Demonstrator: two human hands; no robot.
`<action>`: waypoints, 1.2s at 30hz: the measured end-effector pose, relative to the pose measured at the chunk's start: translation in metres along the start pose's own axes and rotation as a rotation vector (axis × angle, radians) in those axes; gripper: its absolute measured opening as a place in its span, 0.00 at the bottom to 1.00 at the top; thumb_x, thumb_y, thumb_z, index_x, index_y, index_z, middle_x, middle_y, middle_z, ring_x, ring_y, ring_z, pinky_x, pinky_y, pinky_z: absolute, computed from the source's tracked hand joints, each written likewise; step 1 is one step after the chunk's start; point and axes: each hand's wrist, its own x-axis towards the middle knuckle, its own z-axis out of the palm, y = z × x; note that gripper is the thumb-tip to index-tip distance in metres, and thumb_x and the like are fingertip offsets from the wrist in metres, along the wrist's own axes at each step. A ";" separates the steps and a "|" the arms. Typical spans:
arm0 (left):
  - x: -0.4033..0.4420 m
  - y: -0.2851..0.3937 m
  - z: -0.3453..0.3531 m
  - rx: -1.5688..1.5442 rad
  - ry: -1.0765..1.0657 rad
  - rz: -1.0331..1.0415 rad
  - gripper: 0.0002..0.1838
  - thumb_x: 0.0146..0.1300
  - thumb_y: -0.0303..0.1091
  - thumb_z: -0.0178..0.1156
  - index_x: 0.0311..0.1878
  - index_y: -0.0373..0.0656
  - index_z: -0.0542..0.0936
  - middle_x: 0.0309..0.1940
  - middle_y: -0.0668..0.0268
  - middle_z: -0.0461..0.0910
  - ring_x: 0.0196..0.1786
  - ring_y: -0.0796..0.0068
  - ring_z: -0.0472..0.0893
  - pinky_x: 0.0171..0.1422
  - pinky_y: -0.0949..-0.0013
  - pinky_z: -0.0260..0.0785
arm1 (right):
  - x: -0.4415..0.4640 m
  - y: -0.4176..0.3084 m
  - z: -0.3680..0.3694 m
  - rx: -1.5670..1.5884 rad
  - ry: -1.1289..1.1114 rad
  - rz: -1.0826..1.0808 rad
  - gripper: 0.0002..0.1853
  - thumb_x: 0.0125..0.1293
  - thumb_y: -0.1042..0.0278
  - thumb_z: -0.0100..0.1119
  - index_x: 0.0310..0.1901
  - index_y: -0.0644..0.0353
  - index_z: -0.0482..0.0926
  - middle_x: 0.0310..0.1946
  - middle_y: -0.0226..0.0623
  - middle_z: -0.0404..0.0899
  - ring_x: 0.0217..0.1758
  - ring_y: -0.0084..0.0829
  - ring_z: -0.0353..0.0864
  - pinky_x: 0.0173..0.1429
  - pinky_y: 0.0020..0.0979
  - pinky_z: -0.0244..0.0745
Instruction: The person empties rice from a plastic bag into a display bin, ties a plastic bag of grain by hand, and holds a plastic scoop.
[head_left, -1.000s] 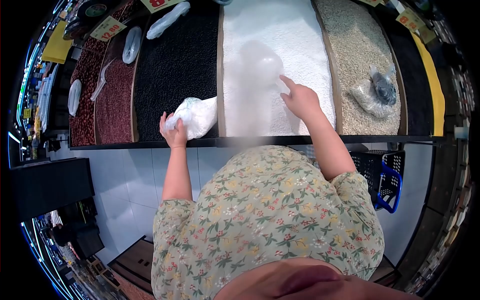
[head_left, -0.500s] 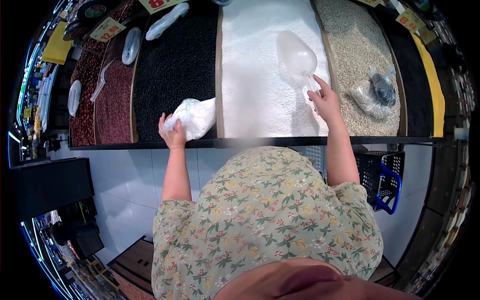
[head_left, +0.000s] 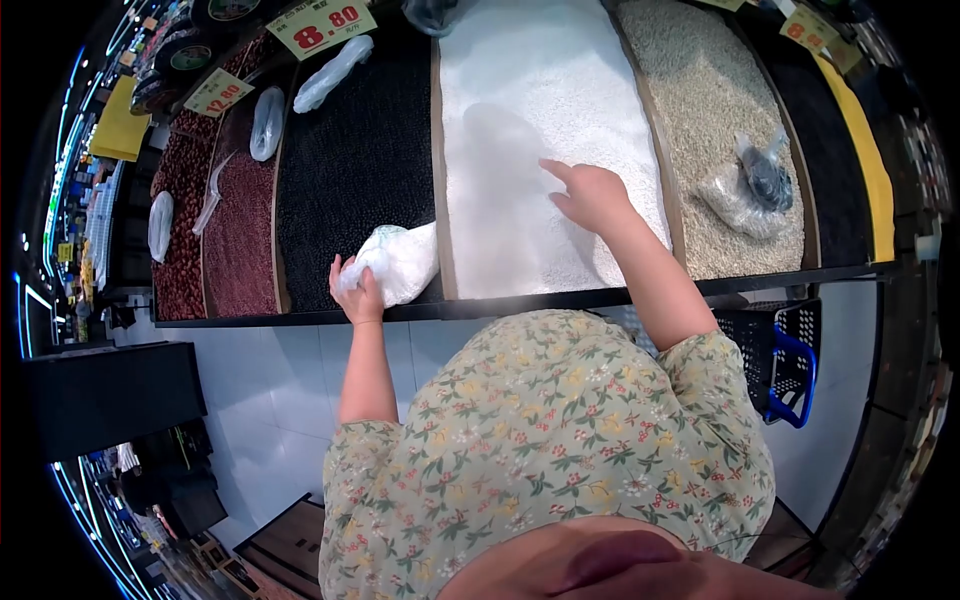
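Note:
My left hand is closed around the gathered neck of a clear plastic bag filled with white grain. The bag rests at the front of the black bean compartment, leaning toward the wooden divider. Over the white grain reaches my right hand, its fingers around the handle end of a clear plastic scoop. A blurred patch covers much of the scoop, so its handle and contents are hard to make out.
Left are compartments of reddish grain and dark red dates or beans. Right, a tied bag lies on pale oats-like grain. Price signs stand at the back. A black basket with a blue handle is below right.
My right hand has moved left across the white grain, with the scoop now lying further left and partly blurred. My left hand still holds the bag; the whole view has shifted slightly.

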 end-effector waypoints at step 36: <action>0.001 -0.006 0.002 -0.076 0.007 0.026 0.20 0.53 0.44 0.52 0.40 0.37 0.79 0.46 0.58 0.77 0.60 0.53 0.65 0.64 0.53 0.55 | -0.070 0.084 0.032 1.480 0.348 0.496 0.28 0.62 0.67 0.55 0.63 0.60 0.61 0.28 0.42 0.79 0.22 0.24 0.74 0.25 0.24 0.68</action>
